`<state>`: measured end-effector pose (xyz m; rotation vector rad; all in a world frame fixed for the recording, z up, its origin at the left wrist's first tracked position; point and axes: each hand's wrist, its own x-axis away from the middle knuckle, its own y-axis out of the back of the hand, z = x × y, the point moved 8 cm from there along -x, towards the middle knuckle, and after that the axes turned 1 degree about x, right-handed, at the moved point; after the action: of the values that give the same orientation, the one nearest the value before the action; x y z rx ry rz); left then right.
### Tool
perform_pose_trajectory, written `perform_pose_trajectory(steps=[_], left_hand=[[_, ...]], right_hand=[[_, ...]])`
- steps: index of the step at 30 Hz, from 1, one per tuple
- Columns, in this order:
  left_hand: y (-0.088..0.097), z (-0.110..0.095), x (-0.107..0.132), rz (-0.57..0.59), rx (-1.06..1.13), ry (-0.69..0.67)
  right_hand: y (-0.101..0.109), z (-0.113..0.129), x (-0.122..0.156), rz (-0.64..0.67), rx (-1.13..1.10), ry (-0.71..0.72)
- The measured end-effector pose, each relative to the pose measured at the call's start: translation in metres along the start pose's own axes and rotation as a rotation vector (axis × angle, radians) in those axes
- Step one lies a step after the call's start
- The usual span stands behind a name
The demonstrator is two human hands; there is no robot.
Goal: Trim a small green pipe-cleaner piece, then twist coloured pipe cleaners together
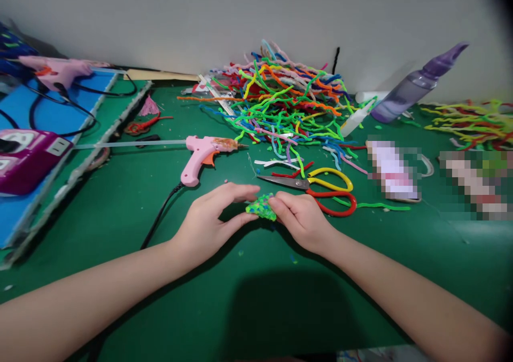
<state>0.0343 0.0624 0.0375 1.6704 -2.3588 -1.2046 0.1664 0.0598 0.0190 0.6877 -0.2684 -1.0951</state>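
A small bright-green fuzzy piece flecked with blue and red (261, 207), seemingly worked from pipe cleaners, is held just above the green table. My right hand (302, 218) pinches its right side between thumb and fingers. On its left, my left hand (216, 212) curves around it, thumb at the lower edge and index finger at the top. Right behind my hands lie scissors (292, 182) with one yellow and one red handle, blades pointing left. A pink glue gun (196, 159) rests beyond my left hand, nozzle to the right.
A tangled heap of coloured pipe cleaners (280, 95) lies at the back, with a white glue bottle (356, 120) and a purple bottle (412, 92) beside it. Blurred-out phone (393, 170) lies right. At left are a blue board (24, 212), a magenta device (32, 159) and another pink glue gun (60, 72).
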Motion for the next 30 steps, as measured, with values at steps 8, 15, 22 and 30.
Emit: perform_pose_trajectory(steps=[8, 15, 22, 30], left_hand=[[-0.005, 0.024, 0.002, 0.01, 0.228, 0.257], [-0.014, 0.019, 0.003, 0.093, 0.344, 0.281], [-0.015, 0.015, -0.001, 0.179, 0.199, 0.192], [-0.002, 0.016, -0.001, 0.015, 0.217, 0.189]], right_hand=[[0.018, 0.013, 0.004, -0.258, -0.111, 0.132], [0.011, 0.023, 0.002, -0.194, -0.007, 0.289], [0.007, 0.031, 0.003, -0.132, -0.061, 0.401], [0.017, 0.022, 0.003, -0.251, 0.005, 0.329]])
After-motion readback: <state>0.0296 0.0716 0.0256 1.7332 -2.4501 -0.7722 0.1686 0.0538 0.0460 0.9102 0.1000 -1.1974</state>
